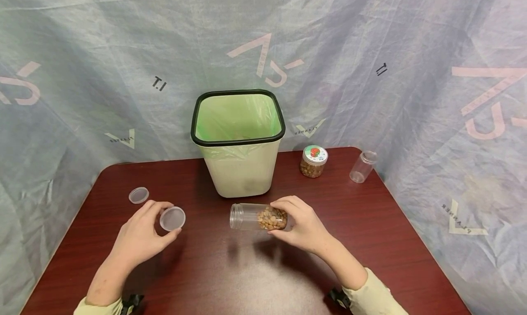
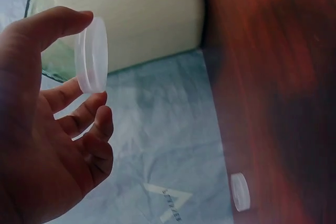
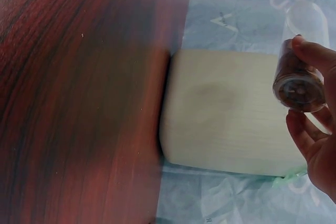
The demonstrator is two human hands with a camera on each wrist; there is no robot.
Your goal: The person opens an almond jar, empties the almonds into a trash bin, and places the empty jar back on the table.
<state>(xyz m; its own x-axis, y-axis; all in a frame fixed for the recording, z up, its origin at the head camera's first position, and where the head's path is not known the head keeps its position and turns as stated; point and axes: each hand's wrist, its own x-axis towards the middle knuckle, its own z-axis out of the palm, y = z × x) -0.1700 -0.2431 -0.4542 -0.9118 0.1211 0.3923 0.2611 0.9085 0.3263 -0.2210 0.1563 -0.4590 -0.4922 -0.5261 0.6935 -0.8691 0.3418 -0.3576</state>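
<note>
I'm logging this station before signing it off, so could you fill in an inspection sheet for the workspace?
Surface: dark red wood-grain table, glare at the front.
Job's things: held jar on its side, uncapped, brown pieces towards its base; held lid apart from it.
Clutter: loose lid at left; lidded jar of brown pieces and uncapped clear jar at back right.
Grippers: left hand pinches the held lid; right hand grips the held jar near its base.
Cables: nothing seen.
Surroundings: bin with green liner at the back; printed cloth behind and at both sides.
</note>
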